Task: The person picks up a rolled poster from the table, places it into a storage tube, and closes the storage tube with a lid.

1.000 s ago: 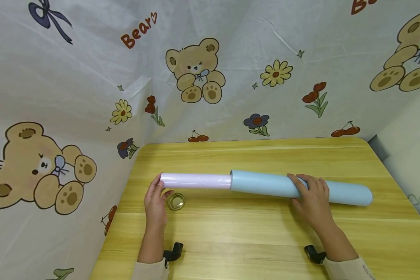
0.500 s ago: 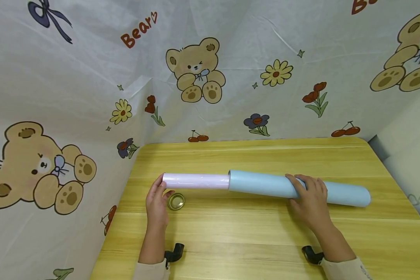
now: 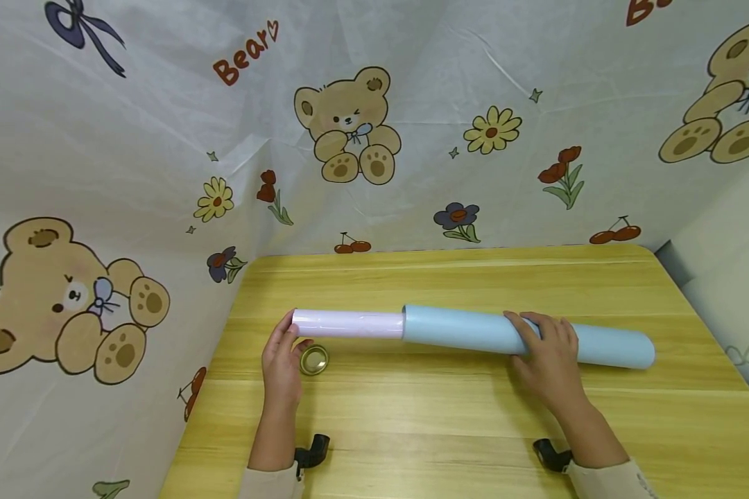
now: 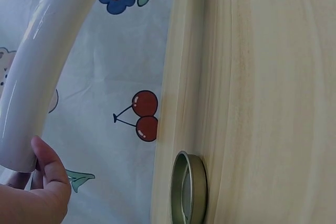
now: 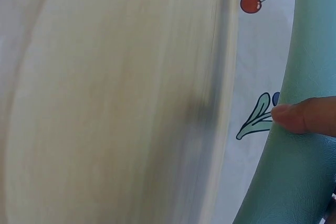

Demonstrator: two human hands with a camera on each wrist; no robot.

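Observation:
A shiny lilac roll [image 3: 349,324] lies level above the table, its right end inside a wider light blue tube [image 3: 455,329]. At the roll's outer left end, my left hand [image 3: 281,367] holds it between thumb and fingers; the left wrist view shows the thumb [image 4: 48,161] pressed against the roll's edge. My right hand [image 3: 551,360] grips the blue tube from above, right of its middle. In the right wrist view the thumb [image 5: 296,117] lies against the tube. How far the roll reaches inside is hidden.
A small round gold-coloured metal lid [image 3: 314,360] rests on the wooden table [image 3: 424,430] beside my left hand. Behind and to the left hangs a white cloth [image 3: 424,69] printed with bears and flowers. Black wrist mounts [image 3: 313,451] stick out by both sleeves.
My right hand has shifted left with the blue tube, and my left hand slightly right with the roll. Less of the lilac roll shows outside the tube. The lid stays in place.

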